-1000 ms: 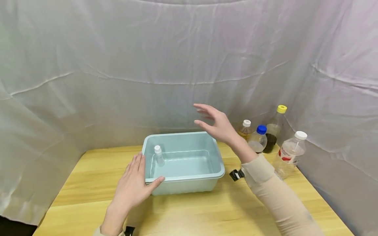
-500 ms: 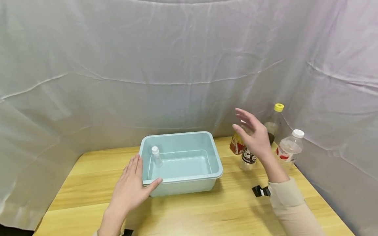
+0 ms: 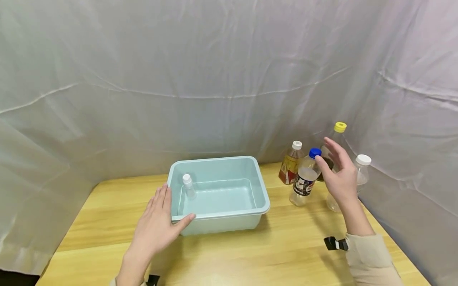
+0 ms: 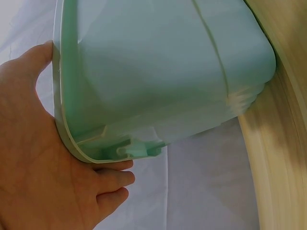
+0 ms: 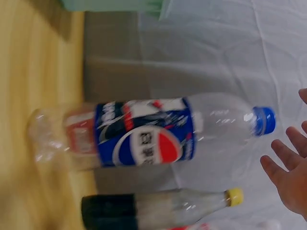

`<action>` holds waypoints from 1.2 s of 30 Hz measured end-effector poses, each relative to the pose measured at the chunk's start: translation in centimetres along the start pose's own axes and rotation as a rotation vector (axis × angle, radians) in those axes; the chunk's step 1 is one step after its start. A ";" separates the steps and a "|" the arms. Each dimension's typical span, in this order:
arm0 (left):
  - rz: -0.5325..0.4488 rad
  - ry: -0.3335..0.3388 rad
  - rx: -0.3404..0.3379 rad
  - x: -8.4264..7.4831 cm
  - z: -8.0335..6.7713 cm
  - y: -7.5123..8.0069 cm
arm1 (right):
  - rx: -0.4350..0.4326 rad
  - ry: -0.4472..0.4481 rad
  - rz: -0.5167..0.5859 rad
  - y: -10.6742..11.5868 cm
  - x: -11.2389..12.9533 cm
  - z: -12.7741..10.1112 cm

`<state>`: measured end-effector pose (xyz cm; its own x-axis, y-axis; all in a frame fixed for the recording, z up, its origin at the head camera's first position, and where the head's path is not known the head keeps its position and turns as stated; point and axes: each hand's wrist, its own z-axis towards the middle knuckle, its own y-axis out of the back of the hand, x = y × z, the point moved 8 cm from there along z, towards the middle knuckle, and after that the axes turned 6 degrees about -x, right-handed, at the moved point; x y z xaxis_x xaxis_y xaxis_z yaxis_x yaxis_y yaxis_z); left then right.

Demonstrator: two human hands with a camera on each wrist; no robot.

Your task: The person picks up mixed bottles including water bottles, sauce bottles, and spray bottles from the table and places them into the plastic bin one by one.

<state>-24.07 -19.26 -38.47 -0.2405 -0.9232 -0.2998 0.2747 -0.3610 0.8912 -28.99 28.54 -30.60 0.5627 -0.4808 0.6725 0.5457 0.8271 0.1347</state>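
The blue-cap bottle (image 3: pixel 305 178) stands upright, its long axis vertical, to the right of the tub (image 3: pixel 218 190) and well clear of it. The right hand (image 3: pixel 338 176) hovers just to the bottle's right at shoulder height, palm turned toward it, fingers spread and nearly straight, holding nothing; a gap still shows between fingers and plastic. This hand is by far the nearer one. The left hand (image 3: pixel 157 224) lies flat against the tub's near left corner, thumb along the front rim, fingers straight, pressing rather than gripping. Inside the tub, a small vial (image 3: pixel 189 186) stands upright near its left wall. Behind the blue-cap bottle are a tea bottle (image 3: pixel 290 166) and a yellow-cap bottle (image 3: pixel 333 149); a white-cap bottle (image 3: pixel 360 169) sits behind the right hand, farthest from the tub. The right wrist view shows the bottle's Pepsi label (image 5: pixel 144 136) and that it is almost empty, which the head view leaves vague; the left wrist view shows the palm (image 4: pixel 33 177) cupping the tub's rim corner from outside.
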 end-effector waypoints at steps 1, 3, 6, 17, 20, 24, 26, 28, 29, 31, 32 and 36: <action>0.000 -0.002 -0.002 0.0 0.1 0.1 | -0.003 -0.013 -0.007 0.2 -0.3 -0.2; -0.003 -0.002 -0.002 0.0 0.2 0.2 | 0.002 -0.038 -0.023 0.4 -0.9 -0.6; -0.008 0.002 0.002 0.0 0.3 0.3 | 0.015 -0.066 -0.045 0.4 -1.8 -1.2; 0.001 0.011 0.007 0.0 0.3 0.2 | 0.075 -0.122 -0.106 -0.2 -4.7 -3.2; 0.000 0.013 0.007 0.1 0.2 0.1 | 0.092 -0.135 -0.124 -0.5 -5.3 -3.6; 0.000 0.012 0.004 0.1 0.2 0.1 | 0.096 -0.145 -0.124 -0.7 -5.6 -4.1; 0.001 0.012 0.002 0.1 0.1 0.1 | 0.090 -0.145 -0.125 -0.7 -5.5 -4.2; 0.003 0.011 0.001 0.1 0.0 0.0 | 0.082 -0.138 -0.128 -0.8 -5.4 -4.4; 0.004 0.011 0.002 0.2 0.0 0.0 | 0.076 -0.129 -0.125 -0.8 -5.3 -4.4; 0.003 0.011 0.002 0.2 0.0 0.0 | 0.062 -0.104 -0.122 -1.0 -4.9 -4.4; 0.003 0.011 0.003 0.1 0.0 0.0 | 0.052 -0.087 -0.119 -1.0 -4.5 -4.4; 0.000 0.009 -0.001 0.1 0.0 0.1 | 0.019 -0.025 -0.108 -1.0 -2.3 -4.4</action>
<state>-24.03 -19.36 -38.39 -0.2326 -0.9243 -0.3027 0.2759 -0.3611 0.8908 -28.11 27.54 -35.53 0.4856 -0.5599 0.6713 0.5902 0.7765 0.2207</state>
